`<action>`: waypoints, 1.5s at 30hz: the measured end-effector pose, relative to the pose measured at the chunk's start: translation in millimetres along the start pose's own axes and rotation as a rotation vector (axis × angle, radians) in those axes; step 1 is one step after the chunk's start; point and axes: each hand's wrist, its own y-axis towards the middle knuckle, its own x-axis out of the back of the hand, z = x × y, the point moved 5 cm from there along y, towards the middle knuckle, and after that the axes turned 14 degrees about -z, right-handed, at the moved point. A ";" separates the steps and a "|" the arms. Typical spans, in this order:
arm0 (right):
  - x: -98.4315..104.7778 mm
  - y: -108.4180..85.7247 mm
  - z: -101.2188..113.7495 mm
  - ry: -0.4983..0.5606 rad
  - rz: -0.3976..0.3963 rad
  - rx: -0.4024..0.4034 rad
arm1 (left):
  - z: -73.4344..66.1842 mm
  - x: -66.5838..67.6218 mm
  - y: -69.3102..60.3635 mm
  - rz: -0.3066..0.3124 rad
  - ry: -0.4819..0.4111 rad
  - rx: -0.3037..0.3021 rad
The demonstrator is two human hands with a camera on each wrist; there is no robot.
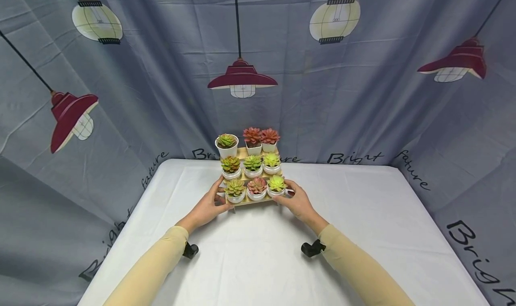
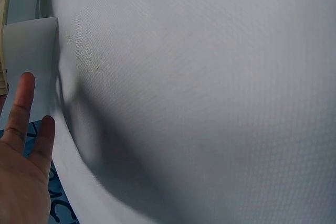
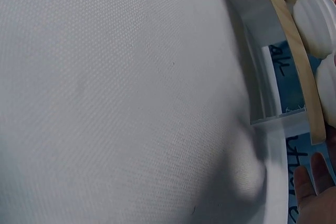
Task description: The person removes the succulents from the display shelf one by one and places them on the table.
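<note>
A three-tier wooden plant stand with white side supports stands near the table's far edge. Several potted succulents fill its tiers, green ones such as the middle plant and red ones such as the top-row plant. My left hand grips the stand's left end, thumb at the lower front; two of its fingers extend beside the white support. On the other end, my right hand holds the stand, thumb and forefinger about the lower right pot. Some fingertips are hidden by the stand and pots.
A white cloth covers the table. Behind it hangs a grey-blue curtain printed with lamps and lettering. Black wrist cameras sit under the left and right sleeves.
</note>
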 end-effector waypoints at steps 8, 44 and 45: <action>7.5 -0.4 -0.3 -0.040 0.000 -0.004 | -0.3 -0.2 0.6 0.003 0.000 -0.007; 92.9 23.1 -24.4 -0.135 -0.092 -0.045 | 1.3 -0.7 0.1 0.005 -0.015 -0.004; 94.6 24.3 -25.2 -0.139 -0.093 -0.046 | 1.3 -0.8 0.3 0.004 -0.014 -0.003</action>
